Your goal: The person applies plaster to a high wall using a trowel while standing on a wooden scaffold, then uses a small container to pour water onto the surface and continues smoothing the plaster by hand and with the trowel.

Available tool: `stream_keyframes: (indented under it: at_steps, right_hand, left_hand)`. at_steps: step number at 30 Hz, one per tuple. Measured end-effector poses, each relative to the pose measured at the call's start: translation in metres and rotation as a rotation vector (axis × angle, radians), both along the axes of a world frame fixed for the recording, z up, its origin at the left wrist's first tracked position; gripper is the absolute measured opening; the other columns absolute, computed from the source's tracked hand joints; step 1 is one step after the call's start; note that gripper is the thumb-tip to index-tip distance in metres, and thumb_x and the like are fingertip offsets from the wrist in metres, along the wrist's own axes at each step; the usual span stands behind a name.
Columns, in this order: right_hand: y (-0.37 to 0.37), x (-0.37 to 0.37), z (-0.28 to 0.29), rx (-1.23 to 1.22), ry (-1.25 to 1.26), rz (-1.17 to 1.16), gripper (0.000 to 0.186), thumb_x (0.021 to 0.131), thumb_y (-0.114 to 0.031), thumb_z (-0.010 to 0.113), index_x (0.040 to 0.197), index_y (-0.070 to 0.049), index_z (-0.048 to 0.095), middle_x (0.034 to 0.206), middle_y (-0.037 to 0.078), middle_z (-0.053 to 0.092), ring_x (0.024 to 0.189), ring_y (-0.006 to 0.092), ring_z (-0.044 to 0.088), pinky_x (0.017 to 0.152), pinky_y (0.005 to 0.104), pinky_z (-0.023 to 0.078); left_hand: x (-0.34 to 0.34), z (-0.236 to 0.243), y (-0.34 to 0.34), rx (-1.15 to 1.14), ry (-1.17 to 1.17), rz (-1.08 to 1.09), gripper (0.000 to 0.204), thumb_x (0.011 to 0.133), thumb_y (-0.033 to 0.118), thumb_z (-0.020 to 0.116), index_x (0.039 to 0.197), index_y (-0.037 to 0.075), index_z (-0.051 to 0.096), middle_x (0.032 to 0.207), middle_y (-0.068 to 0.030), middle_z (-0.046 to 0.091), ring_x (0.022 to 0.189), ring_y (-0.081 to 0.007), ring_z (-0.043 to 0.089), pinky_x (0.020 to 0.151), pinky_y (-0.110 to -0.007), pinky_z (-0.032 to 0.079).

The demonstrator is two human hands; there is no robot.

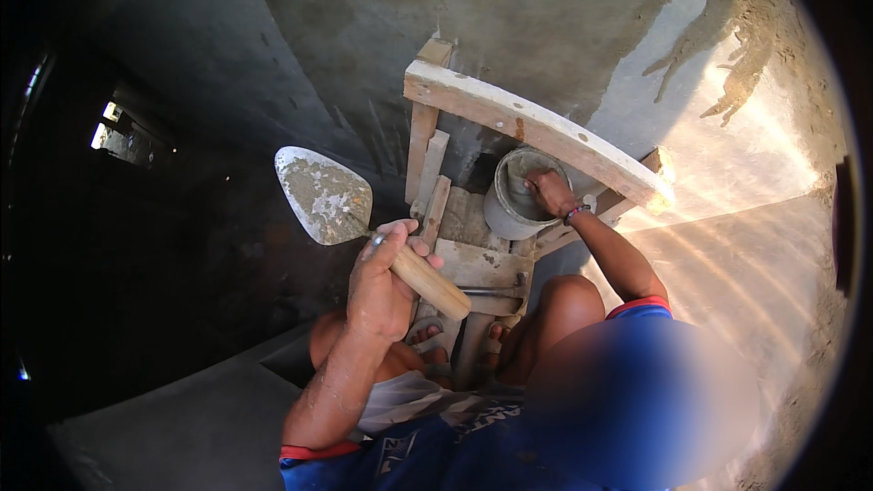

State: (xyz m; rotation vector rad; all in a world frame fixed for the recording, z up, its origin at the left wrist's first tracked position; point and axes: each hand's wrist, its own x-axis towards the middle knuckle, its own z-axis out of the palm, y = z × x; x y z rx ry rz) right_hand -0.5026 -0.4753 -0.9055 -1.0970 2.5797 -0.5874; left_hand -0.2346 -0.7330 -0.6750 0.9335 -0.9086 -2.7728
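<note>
My left hand [386, 286] is closed around the wooden handle of a pointed masonry trowel [323, 195]. Its broad blade is tilted up to the left, with wet grey mortar smeared over its face. My right hand [550, 193] reaches into a grey, cement-stained bucket [511, 216]. The fingers are curled inside the rim; whatever they hold is hidden. That bucket stands on rough wooden planks in front of me, beneath a curved wooden rail.
The pale wooden rail [536, 127] crosses on posts between me and the partly wet plastered wall [364, 27]. A hammer [491, 291] lies on the planks [468, 259] by my feet. To the left is a dark drop; sunlight falls on the right wall [737, 245].
</note>
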Motion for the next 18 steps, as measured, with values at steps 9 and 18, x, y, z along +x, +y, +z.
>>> stream_keyframes:
  at_steps: [9,18]
  right_hand:
    - [0.028,0.046,0.055,-0.087,0.3,0.038,0.01,0.088,-0.014,0.059,0.084,-0.004,0.055,0.084,0.016,0.055,0.084,0.0358,0.055,0.075,0.045,0.047]
    - [0.027,0.098,0.165,-0.224,0.431,0.092,0.011,0.084,-0.006,0.064,0.079,-0.003,0.055,0.074,0.012,0.05,0.075,0.0301,0.051,0.068,0.0399,0.045]
  left_hand:
    - [-0.01,-0.008,0.006,-0.008,-0.026,-0.099,0.026,0.093,0.027,0.059,0.106,0.005,0.056,0.082,-0.0064,0.057,0.078,-0.0247,0.06,0.075,-0.038,0.051]
    - [-0.012,-0.013,0.008,0.015,0.051,-0.173,0.023,0.094,0.025,0.057,0.104,0.005,0.055,0.082,-0.0069,0.056,0.076,-0.0222,0.058,0.076,-0.038,0.052]
